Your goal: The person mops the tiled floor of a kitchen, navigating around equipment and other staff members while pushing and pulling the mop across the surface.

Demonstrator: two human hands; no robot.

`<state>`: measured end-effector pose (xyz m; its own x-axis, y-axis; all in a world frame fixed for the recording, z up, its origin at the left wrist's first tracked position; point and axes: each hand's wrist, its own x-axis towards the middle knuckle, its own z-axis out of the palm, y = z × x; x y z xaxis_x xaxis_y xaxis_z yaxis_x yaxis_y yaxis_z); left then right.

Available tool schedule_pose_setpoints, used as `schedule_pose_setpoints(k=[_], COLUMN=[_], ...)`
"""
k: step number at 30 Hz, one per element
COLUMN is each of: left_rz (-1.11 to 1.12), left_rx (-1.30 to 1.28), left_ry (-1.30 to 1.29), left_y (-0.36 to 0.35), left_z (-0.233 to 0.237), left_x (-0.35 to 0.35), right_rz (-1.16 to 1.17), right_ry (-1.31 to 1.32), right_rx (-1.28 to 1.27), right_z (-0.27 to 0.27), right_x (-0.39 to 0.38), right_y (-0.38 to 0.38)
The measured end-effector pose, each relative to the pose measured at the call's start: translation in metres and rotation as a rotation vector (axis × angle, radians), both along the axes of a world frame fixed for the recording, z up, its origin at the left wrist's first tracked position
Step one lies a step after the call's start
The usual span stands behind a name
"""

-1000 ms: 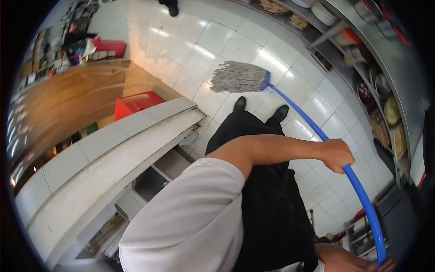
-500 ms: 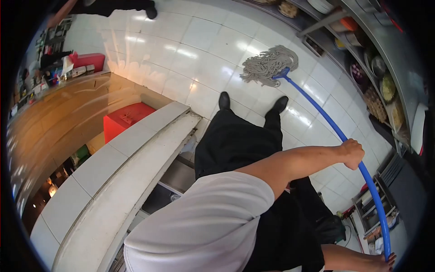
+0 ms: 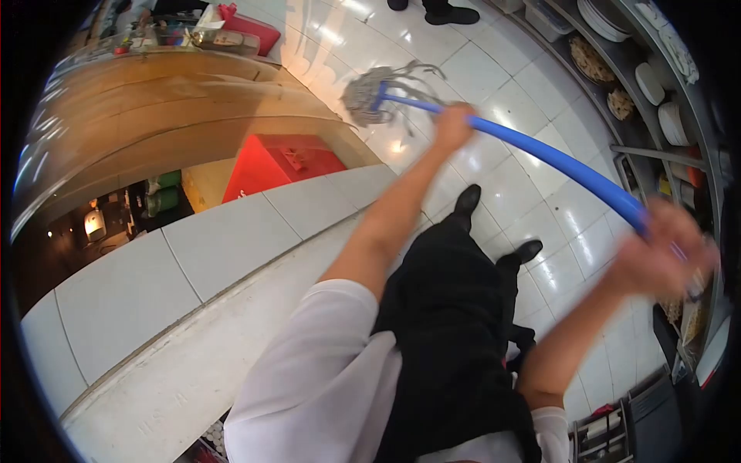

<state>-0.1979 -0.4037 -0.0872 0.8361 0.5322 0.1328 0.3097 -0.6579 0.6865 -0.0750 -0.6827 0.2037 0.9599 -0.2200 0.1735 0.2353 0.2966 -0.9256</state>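
A mop with a blue handle stretches across the upper right of the head view, both my hands around it. My left hand is closed on the handle's lower part, close to the mop head. Blurred by motion, my right hand grips the handle's upper end. The grey string mop head is by the foot of the orange-brown counter, some of its strands flung out to the right.
A tiled ledge runs along my left, with a red box beyond it. Shelves with dishes and baskets line the right. Another person's black shoes stand on the white tiled floor at the top.
The mop head has swung left toward the counter. Both my hands have moved up in the view, the left one further left. My view has turned, and the other person's feet appear further right.
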Motion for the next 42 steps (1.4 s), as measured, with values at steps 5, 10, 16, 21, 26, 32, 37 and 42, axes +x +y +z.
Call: schedule_pose_setpoints(k=[5,10,16,21,26,32,37,42], left_rz=[0.143,0.161,0.026,0.002,-0.098,-0.035,-0.176,-0.192], left_rx=[0.261,0.341,0.27,0.079,0.058,-0.005,-0.07,0.078], left_ry=[0.443,0.573,0.13,0.169,0.102,-0.127,-0.348,-0.536], left_y=[0.192,0.173,0.067,-0.041,-0.168,-0.267,-0.291,-0.241], left_z=[0.059,0.126,0.083,0.021,0.064,0.164,0.22,0.197], left_x=[-0.139,-0.165,-0.127,-0.13,-0.134,-0.105,-0.101,-0.107], right_rz=[0.76,0.811,0.79,0.799,0.702,0.895,1.467,1.858], right_ry=[0.12,0.265,0.259,0.257,0.238,-0.15,-0.668,-0.693], right_rx=[0.078,0.257,0.396,0.279,0.205,0.141,0.37,0.038], right_z=[-0.105,-0.083,-0.088,-0.099,-0.055,0.08,0.18,0.227], right_x=[-0.153,-0.159,-0.092,-0.127,-0.149,-0.121,-0.108,-0.112], right_y=[0.24,0.229,0.106,-0.007,-0.138,-0.202,-0.179,-0.132])
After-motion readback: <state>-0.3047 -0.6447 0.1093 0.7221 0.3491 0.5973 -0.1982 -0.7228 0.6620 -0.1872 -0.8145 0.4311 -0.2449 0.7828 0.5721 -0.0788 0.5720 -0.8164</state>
